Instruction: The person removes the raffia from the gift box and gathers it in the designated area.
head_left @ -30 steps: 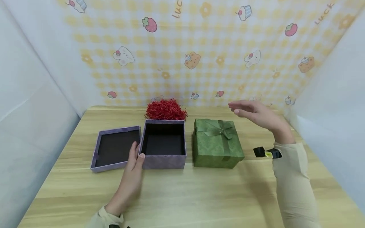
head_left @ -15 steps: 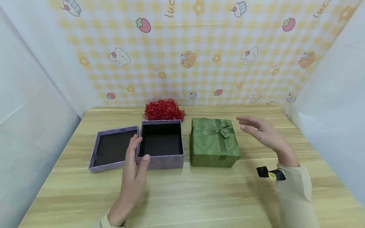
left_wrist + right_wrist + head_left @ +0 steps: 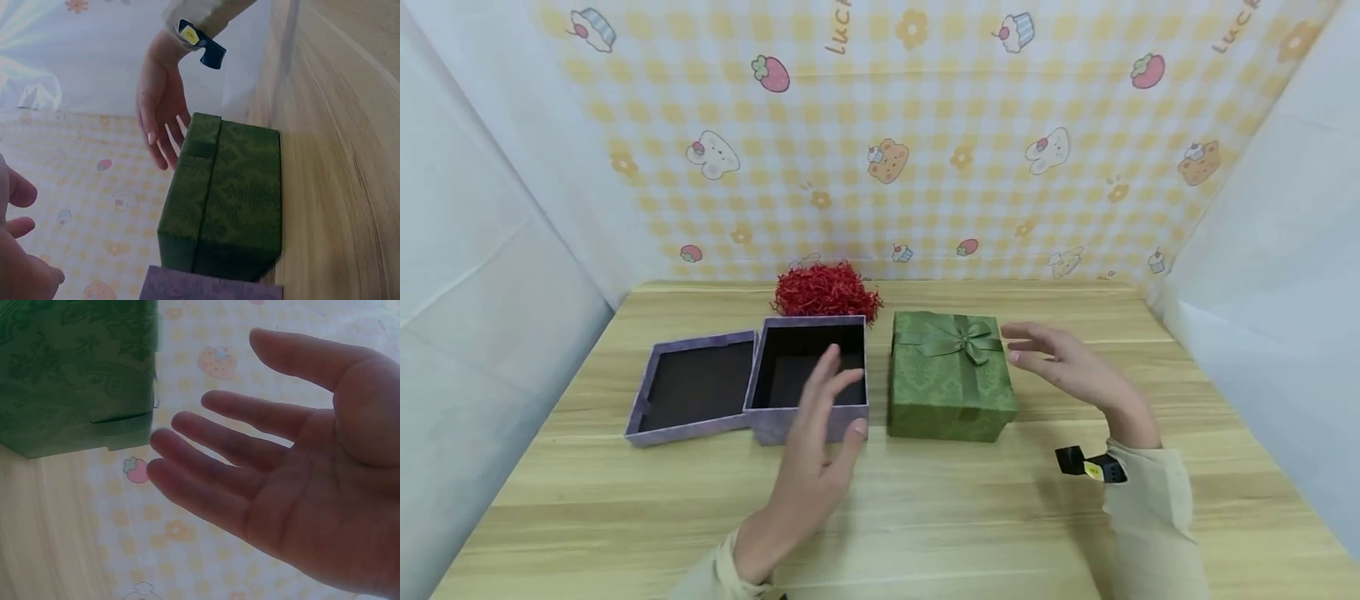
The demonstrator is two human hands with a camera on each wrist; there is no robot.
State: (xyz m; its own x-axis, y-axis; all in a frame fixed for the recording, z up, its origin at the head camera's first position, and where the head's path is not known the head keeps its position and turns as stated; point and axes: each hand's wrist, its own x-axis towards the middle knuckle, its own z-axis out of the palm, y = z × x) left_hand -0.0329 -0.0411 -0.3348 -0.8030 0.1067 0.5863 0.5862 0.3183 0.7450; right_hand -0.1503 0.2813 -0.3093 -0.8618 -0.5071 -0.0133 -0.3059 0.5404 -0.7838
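A green gift box (image 3: 951, 379), patterned and tied with a green ribbon bow (image 3: 967, 342), sits with its lid on, right of the table's middle. Close by its right side is my right hand (image 3: 1067, 367), fingers loosely extended and holding nothing; in the right wrist view the palm (image 3: 331, 481) faces the green box (image 3: 75, 375). My left hand (image 3: 812, 467) is raised in front of the uncovered purple box (image 3: 808, 423), fingers spread, nothing held. It hides part of that box's dark interior. The box's purple lid (image 3: 688, 429) lies upturned to its left.
Red shredded paper (image 3: 826, 292) is heaped behind the purple box. All of it stands on a wood-grain table (image 3: 925, 517). A yellow checked cloth (image 3: 850, 175) hangs at the back, with white walls (image 3: 1262, 275) at both sides.
My left hand has let go of the purple box's left edge and moved right, across its front. My right hand has come down beside the green box.
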